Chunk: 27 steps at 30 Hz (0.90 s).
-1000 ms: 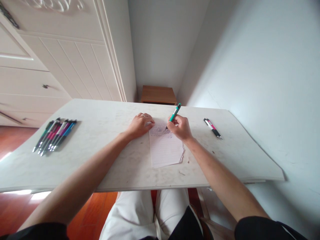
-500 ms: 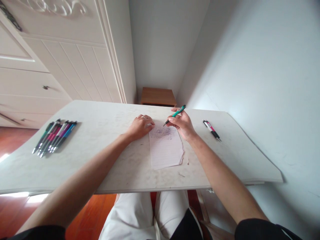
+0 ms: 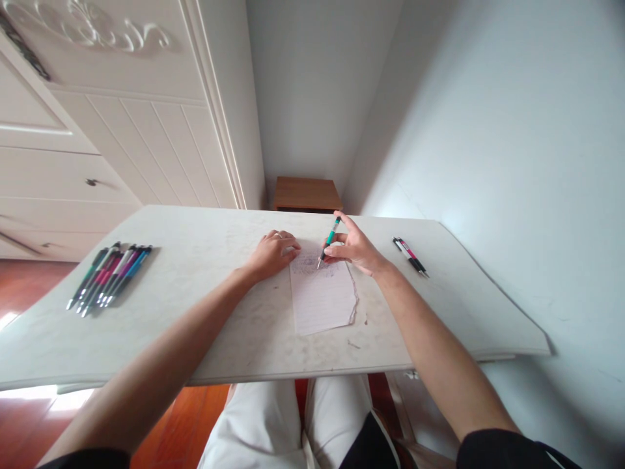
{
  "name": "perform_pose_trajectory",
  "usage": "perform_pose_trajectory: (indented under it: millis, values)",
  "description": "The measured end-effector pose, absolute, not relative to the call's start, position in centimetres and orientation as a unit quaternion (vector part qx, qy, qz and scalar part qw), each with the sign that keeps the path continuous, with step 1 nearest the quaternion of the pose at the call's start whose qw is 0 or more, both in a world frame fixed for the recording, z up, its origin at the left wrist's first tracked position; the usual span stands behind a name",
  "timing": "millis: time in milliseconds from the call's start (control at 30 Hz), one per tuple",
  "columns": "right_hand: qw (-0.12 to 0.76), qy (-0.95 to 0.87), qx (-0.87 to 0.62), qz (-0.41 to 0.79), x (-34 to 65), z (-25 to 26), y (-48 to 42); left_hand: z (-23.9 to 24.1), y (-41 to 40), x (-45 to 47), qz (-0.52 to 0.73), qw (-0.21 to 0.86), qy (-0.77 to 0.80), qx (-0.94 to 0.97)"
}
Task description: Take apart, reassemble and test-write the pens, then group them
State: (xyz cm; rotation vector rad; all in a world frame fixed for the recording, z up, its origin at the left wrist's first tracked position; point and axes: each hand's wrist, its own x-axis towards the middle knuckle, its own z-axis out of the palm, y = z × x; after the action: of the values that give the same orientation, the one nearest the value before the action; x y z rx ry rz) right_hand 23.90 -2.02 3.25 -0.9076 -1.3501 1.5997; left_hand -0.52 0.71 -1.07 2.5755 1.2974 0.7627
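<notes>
A white bench (image 3: pixel 215 244) stands by a cabinet (image 3: pixel 151 143) and wall (image 3: pixel 488 150); the right hand (image 3: pixel 359 251) pinches a pen (image 3: pixel 332 236), tip just beyond its fingers, over paper (image 3: pixel 322 303) beside the left hand's (image 3: pixel 273 255) loosely open fingers.

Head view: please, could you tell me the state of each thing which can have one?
Green pen: held, tip down at the paper's scribbles; contact unclear.
Right hand: closed around the green pen.
Left hand: resting at the paper's upper left edge.
Paper: flat, scribbled near the top, ragged at lower right.
Two pens on the right: lying side by side.
Pens on the left: lying bunched together.
</notes>
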Motion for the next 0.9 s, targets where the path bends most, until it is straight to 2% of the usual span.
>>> perform_pose_trajectory:
  millis: [633, 900]
  values:
    - [0.235, -0.605, -0.304, 0.697, 23.5, 3.3, -3.2, -1.0, 0.7, -0.6, 0.252, 0.079, 0.435, 0.861]
    - [0.204, -0.648, -0.281, 0.677, 23.6, 3.1, -3.1, -1.2, 0.9, -0.6, 0.249, 0.089, 0.432, 0.862]
